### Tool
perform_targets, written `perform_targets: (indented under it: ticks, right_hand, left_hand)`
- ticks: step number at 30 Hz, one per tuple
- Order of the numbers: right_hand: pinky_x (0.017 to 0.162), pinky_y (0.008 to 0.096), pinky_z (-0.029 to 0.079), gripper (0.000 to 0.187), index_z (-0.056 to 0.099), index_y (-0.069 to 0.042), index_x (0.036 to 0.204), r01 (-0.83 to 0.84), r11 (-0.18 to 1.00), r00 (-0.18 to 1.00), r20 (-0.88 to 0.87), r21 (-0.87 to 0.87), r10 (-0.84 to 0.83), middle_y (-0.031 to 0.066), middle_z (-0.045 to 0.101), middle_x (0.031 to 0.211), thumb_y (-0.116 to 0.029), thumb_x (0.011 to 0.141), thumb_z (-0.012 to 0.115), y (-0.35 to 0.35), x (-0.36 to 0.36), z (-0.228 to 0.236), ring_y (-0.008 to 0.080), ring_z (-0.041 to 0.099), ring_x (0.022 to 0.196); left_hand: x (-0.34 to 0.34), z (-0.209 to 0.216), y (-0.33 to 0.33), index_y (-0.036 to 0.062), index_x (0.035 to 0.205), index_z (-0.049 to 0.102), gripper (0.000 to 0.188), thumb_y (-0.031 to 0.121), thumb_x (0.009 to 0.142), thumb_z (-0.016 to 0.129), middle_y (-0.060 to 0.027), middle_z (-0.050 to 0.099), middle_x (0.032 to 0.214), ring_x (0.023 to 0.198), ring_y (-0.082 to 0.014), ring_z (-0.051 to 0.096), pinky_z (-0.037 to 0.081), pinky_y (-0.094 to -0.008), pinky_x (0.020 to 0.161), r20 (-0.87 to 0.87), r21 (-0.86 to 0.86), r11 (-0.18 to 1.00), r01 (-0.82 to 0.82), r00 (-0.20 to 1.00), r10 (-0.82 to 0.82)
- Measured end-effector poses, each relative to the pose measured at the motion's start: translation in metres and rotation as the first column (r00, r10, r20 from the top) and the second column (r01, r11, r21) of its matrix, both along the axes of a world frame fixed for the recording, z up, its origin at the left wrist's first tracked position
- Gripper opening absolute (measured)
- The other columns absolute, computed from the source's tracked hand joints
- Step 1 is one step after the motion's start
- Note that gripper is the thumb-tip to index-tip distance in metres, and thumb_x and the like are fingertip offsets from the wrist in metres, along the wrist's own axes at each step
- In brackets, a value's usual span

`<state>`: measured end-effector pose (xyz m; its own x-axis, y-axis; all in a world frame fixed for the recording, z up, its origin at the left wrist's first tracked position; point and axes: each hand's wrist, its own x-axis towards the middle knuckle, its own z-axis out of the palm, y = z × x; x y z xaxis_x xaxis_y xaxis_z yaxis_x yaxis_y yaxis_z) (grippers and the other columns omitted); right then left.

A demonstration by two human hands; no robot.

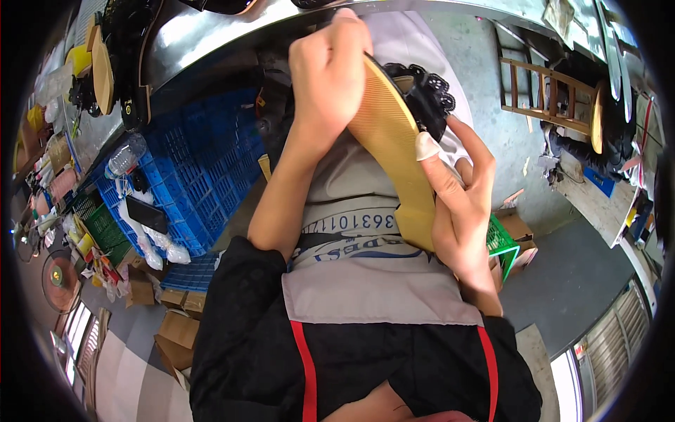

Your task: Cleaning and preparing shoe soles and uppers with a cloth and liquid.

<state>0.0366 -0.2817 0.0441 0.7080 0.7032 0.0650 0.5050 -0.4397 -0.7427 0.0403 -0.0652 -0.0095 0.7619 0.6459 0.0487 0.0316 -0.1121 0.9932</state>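
A sandal with a tan ribbed sole (390, 133) and a black upper with a scalloped, cut-out trim (427, 98) is held over my lap, its underside turned up toward me. My left hand (327, 84) is closed on the far end of the sole, slightly blurred. Around the nearer part of the shoe my right hand (460, 200) is wrapped, thumb along the sole's edge and a finger at the black trim. A pale finger cover (426, 146) sits on that thumb. The heel end lies close to my grey apron (380, 299).
A metal worktop (232, 32) runs across the far side, with more black shoes (130, 56) at its left. Blue plastic crates (204, 162) stand at the left, bearing a phone (147, 214) and a clear bottle (126, 155). A wooden rack (548, 91) and a green crate (503, 243) are on the right.
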Motion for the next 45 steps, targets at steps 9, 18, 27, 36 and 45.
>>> perform_targets:
  ticks: [9,18,27,36,45]
  right_hand:
    - [0.101,0.0424,0.048,0.064,0.069,-0.006,0.126,-0.023,0.999,0.957,-0.288,0.043,0.034,0.0254,0.04,0.145,0.023,0.076,0.043,-0.021,0.011,0.002,0.041,0.056,0.124]
    - [0.056,0.0239,0.047,0.056,0.051,-0.001,0.14,0.51,0.75,0.528,-0.842,0.42,0.112,0.0222,0.059,0.119,0.01,0.084,0.049,-0.057,0.008,-0.017,0.0154,0.056,0.075]
    - [0.066,0.0354,0.046,0.05,0.05,0.001,0.134,0.347,0.727,0.598,-0.737,0.592,0.315,0.0123,0.054,0.092,-0.012,0.086,0.058,-0.04,0.029,-0.023,0.0227,0.053,0.076]
    - [0.051,0.0303,0.046,0.041,0.055,0.002,0.118,0.605,0.621,0.373,-0.866,0.499,0.333,0.0185,0.06,0.092,-0.013,0.08,0.063,-0.042,0.037,-0.025,0.0188,0.055,0.059]
    - [0.056,0.0315,0.045,0.026,0.052,-0.003,0.096,0.623,0.604,0.492,-0.849,0.497,0.192,0.0125,0.058,0.087,0.005,0.071,0.05,-0.035,0.078,-0.011,0.0216,0.055,0.066]
  left_hand:
    - [-0.003,-0.004,0.013,-0.0003,0.065,0.048,0.047,0.02,0.106,0.037,-0.001,0.045,0.06,0.059,-0.0086,0.038,0.033,-0.0268,0.057,0.03,-0.005,1.0,0.019,0.999,-0.018]
    - [-0.001,0.013,0.002,-0.0007,0.071,0.055,0.041,0.024,0.102,0.043,-0.0032,0.048,0.06,0.059,-0.0103,0.044,0.037,-0.0272,0.058,-0.205,0.104,0.994,-0.041,0.977,0.062]
    - [0.002,0.017,0.004,-0.0006,0.071,0.056,0.047,0.03,0.104,0.044,-0.0027,0.048,0.059,0.06,-0.0096,0.046,0.038,-0.027,0.059,-0.234,0.111,0.993,-0.036,0.97,0.061]
    - [0.01,0.077,0.032,-0.0043,0.065,0.06,0.043,0.02,0.1,0.054,-0.0212,0.052,0.056,0.05,-0.0354,0.06,0.043,-0.041,0.05,-0.075,0.345,0.937,-0.058,0.993,0.089]
    - [0.168,0.208,0.182,-0.0038,0.085,0.065,0.051,0.037,0.096,0.037,-0.0277,0.065,0.087,0.084,-0.0471,0.063,0.049,-0.0505,0.078,-0.217,0.794,0.608,-0.007,0.931,0.293]
